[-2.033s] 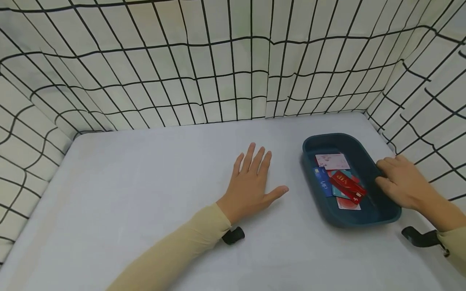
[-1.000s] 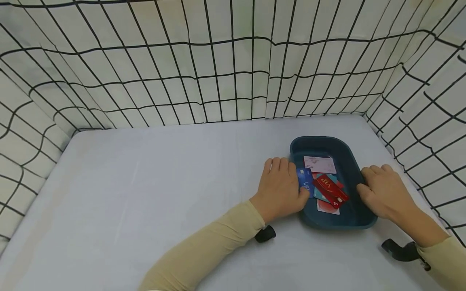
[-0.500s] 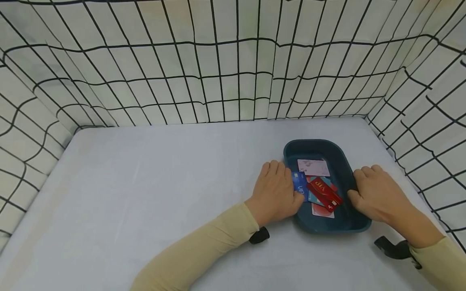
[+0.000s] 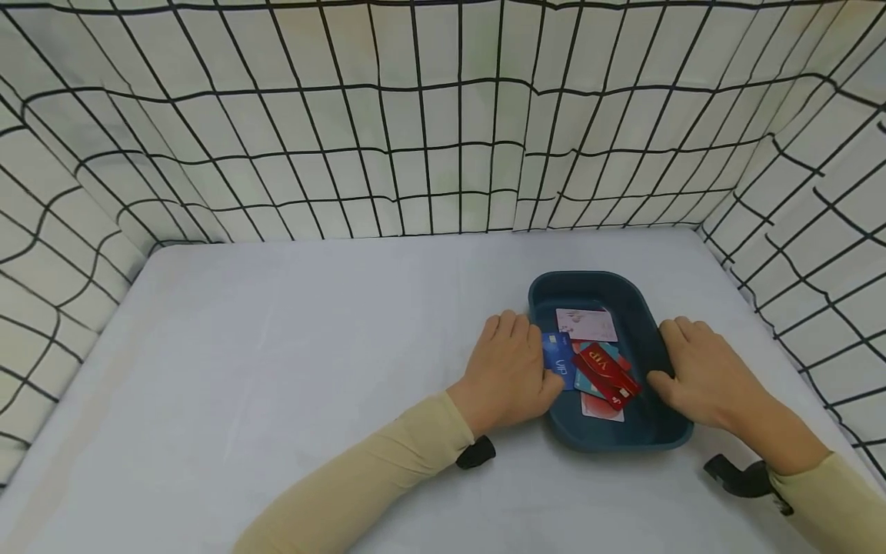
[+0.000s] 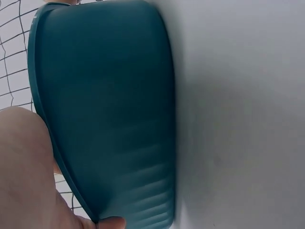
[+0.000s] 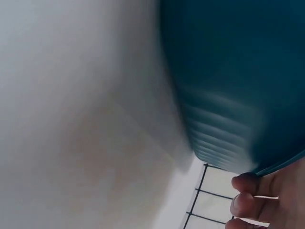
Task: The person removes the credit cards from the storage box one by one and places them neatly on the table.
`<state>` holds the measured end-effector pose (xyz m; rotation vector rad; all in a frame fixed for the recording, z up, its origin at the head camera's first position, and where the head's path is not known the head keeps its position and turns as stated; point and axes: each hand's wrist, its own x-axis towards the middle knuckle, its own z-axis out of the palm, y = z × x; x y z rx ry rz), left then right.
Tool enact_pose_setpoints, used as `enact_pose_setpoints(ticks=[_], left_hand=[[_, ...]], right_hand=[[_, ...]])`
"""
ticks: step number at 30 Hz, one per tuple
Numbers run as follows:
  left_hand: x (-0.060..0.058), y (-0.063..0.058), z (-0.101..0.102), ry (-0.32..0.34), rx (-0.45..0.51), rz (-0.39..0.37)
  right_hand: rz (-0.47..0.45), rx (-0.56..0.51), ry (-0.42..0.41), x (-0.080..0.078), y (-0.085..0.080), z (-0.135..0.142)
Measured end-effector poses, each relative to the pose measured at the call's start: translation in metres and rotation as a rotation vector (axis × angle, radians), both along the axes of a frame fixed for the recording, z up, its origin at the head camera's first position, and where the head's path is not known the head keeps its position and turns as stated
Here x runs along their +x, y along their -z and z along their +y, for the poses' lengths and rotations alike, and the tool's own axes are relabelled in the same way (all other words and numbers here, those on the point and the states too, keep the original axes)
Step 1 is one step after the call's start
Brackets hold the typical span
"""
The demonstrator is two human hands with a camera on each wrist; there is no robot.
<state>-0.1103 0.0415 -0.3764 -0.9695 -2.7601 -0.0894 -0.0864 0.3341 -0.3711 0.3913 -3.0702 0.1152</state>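
Left hand (image 4: 511,377) and right hand (image 4: 706,375), fingers curled round opposite rims, likely the surest hold, are gripping a probably light, stiff tray (image 4: 616,437) of loose cards (image 4: 606,375) near the right edge of the desk (image 4: 311,331).

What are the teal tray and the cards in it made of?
The tray: probably moulded plastic with a satin finish, judging by its soft sheen, rounded corners and ridged outer wall. The cards: likely smooth plastic, being thin, flat and crisply printed, though coated paper is possible.

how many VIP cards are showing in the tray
2: the blue VIP card at left in the tray, the red VIP card atop the teal card. More may be hidden.
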Motion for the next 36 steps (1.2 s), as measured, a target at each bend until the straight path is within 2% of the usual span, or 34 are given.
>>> enact_pose_setpoints(ticks=[3,11,17,24,36], left_hand=[[0.000,0.001,-0.004,-0.005,-0.010,0.000],[0.001,-0.001,-0.014,-0.007,-0.019,-0.031],[0.002,-0.002,-0.026,-0.011,-0.009,-0.057],[0.003,-0.002,-0.043,-0.042,0.008,-0.105],[-0.001,-0.004,-0.066,-0.061,0.022,-0.101]], right_hand=[[0.011,-0.010,0.005,-0.001,0.001,-0.004],[0.007,0.059,0.005,-0.008,-0.006,-0.018],[-0.021,0.049,0.007,-0.013,-0.008,-0.030],[0.003,-0.001,-0.021,-0.022,-0.004,-0.047],[-0.029,-0.097,-0.020,-0.029,0.001,-0.066]])
